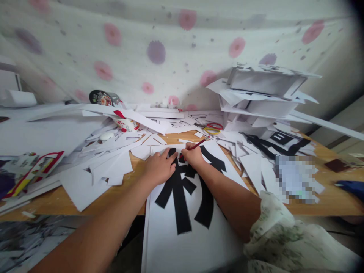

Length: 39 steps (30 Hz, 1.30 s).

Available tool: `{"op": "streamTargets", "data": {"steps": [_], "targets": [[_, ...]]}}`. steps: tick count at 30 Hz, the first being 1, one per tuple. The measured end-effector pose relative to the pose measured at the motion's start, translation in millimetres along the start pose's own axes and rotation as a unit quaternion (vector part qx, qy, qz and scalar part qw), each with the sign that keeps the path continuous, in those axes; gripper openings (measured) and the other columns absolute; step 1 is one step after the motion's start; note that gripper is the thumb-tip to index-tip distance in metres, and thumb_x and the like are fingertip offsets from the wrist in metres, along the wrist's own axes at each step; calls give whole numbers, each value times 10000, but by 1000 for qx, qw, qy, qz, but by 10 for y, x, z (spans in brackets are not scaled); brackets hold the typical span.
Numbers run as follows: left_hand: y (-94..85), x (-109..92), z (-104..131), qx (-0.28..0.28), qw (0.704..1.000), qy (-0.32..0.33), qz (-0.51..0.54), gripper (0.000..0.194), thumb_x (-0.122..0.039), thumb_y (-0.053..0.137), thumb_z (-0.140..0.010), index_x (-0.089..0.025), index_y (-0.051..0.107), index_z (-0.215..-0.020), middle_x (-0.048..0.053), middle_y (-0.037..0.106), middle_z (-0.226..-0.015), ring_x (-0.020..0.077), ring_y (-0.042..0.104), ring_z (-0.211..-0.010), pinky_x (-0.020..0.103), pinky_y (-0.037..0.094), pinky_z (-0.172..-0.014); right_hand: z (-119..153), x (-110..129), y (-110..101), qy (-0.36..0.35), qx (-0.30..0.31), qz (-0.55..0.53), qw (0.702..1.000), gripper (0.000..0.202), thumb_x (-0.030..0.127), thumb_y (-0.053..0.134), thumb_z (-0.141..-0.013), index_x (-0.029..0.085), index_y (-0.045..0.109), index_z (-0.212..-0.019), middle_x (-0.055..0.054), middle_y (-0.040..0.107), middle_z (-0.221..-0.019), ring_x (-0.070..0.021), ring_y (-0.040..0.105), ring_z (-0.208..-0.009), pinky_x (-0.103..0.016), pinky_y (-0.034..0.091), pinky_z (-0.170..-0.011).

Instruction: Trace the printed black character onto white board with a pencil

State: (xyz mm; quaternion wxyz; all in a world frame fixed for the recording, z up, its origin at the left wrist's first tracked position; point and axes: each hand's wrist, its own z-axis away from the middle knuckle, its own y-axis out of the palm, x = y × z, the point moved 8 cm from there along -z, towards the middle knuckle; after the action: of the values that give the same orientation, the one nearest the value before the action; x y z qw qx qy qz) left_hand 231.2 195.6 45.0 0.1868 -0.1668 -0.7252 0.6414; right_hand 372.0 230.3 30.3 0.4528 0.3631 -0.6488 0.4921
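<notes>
A large white board [170, 252] lies in front of me and reaches over the table's front edge. On it rests a black cut-out character [182, 212] with broad strokes. My left hand [159, 167] lies flat on the upper left of the character, fingers spread and pressing it. Held in my right hand [193, 154] is a slim dark red pencil [199, 143], slanting up to the right. That hand leans on the character's upper middle, and the pencil's tip is hidden by the fingers.
White paper scraps [110, 167] cover much of the wooden table [332, 189]. Behind are a paper cup [127, 125], red-and-yellow-handled scissors [214, 128] and a black-lidded tub [104, 98]. Stacked white board pieces [261, 85] rise at the right, near more black characters [273, 146].
</notes>
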Motion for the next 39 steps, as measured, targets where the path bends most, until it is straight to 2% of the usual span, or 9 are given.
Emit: {"op": "streamTargets", "data": {"steps": [4,8,12,14,16,21,33,39], "targets": [[18,8,-5,-5,1000,-2,20,502,-400,407,-921,-312,449,-1413,83,397,-1511,378,529,-1153,523,445,-897,-10,-2,5,4,4,-8,1000,188,162,492,-579,223,332,-501,96,349,-371,-92,383,-372,-205,292,-398],[32,66,-16,-18,998,-15,53,539,-374,452,-907,-195,429,-1415,113,415,-1503,370,499,-1221,508,418,-972,-5,12,-3,-3,4,-20,1000,206,147,503,-575,225,330,-492,96,339,-353,-90,359,-366,-207,281,-394],[21,195,-34,-28,994,-41,97,450,-241,401,-926,-128,473,-1356,138,601,-1325,294,579,-1156,427,455,-967,15,47,-22,-22,-1,-47,999,216,197,539,-652,222,360,-534,72,454,-399,-97,430,-397,-203,332,-423],[17,264,-45,-32,991,-54,122,440,-135,373,-901,-143,525,-1314,103,651,-1267,246,609,-1130,374,472,-965,28,79,6,-39,16,-59,997,240,270,587,-701,215,398,-563,47,543,-468,-103,496,-447,-204,384,-464],[15,313,-56,-36,987,-61,143,476,-63,376,-853,-176,582,-1267,56,635,-1308,202,595,-1172,325,454,-1007,41,102,72,-51,51,-63,995,267,326,640,-708,209,437,-580,22,601,-516,-115,544,-482,-211,415,-485],[21,370,-74,-42,981,-69,175,475,-59,378,-831,-214,677,-1166,3,598,-1354,161,566,-1230,304,410,-1072,57,117,199,-68,111,-50,990,268,307,703,-692,196,484,-586,6,637,-542,-113,548,-479,-208,407,-470],[44,346,-79,-46,983,-53,171,461,-56,404,-814,-212,690,-1140,12,587,-1369,165,565,-1233,276,396,-1069,64,165,215,-93,114,-19,989,261,267,725,-700,187,518,-562,10,630,-561,-104,533,-525,-207,385,-501],[52,338,-80,-49,984,-49,166,477,-52,421,-803,-208,673,-1177,30,587,-1369,170,561,-1239,273,394,-1068,95,162,226,-83,133,-25,987,273,245,690,-707,193,485,-535,19,610,-499,-94,507,-464,-203,367,-470]]}}
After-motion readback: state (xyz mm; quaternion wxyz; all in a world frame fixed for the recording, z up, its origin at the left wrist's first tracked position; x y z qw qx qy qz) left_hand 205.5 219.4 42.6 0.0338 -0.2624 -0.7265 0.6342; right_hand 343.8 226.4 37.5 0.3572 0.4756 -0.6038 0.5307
